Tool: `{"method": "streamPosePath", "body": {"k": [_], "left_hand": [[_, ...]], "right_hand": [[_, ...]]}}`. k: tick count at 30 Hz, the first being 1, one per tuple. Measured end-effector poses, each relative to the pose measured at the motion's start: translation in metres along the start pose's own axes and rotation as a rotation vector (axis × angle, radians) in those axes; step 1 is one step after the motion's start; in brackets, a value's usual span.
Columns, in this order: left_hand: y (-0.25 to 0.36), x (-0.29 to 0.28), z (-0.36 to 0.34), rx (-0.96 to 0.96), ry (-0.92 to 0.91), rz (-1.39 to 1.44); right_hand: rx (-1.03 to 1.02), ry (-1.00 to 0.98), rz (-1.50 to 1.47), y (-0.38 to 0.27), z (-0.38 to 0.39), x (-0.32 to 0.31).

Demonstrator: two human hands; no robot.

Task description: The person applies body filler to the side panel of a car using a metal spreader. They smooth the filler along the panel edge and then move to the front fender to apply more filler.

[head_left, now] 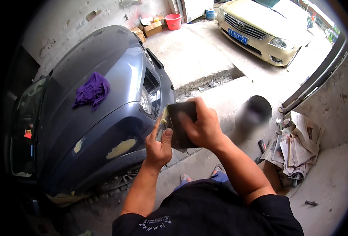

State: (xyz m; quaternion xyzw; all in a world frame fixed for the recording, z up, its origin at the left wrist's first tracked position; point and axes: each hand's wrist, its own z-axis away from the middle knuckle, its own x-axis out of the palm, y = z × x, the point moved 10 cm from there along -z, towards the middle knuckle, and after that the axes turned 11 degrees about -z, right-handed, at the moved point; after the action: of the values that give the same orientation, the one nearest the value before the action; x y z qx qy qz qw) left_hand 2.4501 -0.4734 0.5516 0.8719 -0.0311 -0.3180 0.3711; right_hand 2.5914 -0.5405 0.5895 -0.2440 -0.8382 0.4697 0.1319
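Observation:
In front of my body, my right hand grips a dark, flat, rectangular board, its thumb blurred across the face. My left hand is close to the board's left edge, forefinger stretched upward and thumb raised, fingers partly closed. Between forefinger and thumb shows a greyish patch with yellowish paste; whether it is a thin tool or part of the car behind, I cannot make out. Left of my hands stands a dark blue-grey car, with a pale yellowish filler patch on its fender above the wheel.
A purple cloth lies on the hood. To the right are a dark bucket, blurred in part, and piled newspapers. A trench crosses the concrete floor. Farther back are a red bucket, cardboard boxes and a cream car.

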Motion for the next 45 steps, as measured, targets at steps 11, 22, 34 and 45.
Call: {"method": "streamPosePath", "body": {"k": [11, 22, 34, 45], "left_hand": [[0.001, -0.002, -0.009, -0.03, -0.026, 0.033], [-0.01, -0.002, -0.003, -0.029, -0.024, 0.046], [-0.02, 0.002, -0.003, -0.14, -0.139, 0.057], [-0.017, 0.009, -0.007, -0.042, -0.129, 0.14]], "right_hand": [[-0.047, -0.095, 0.016, -0.001, 0.019, 0.023], [-0.044, -0.075, 0.035, -0.001, 0.005, 0.018], [-0.074, -0.172, 0.109, 0.004, 0.018, 0.035], [0.008, -0.059, 0.063, 0.017, -0.009, 0.01]]}}
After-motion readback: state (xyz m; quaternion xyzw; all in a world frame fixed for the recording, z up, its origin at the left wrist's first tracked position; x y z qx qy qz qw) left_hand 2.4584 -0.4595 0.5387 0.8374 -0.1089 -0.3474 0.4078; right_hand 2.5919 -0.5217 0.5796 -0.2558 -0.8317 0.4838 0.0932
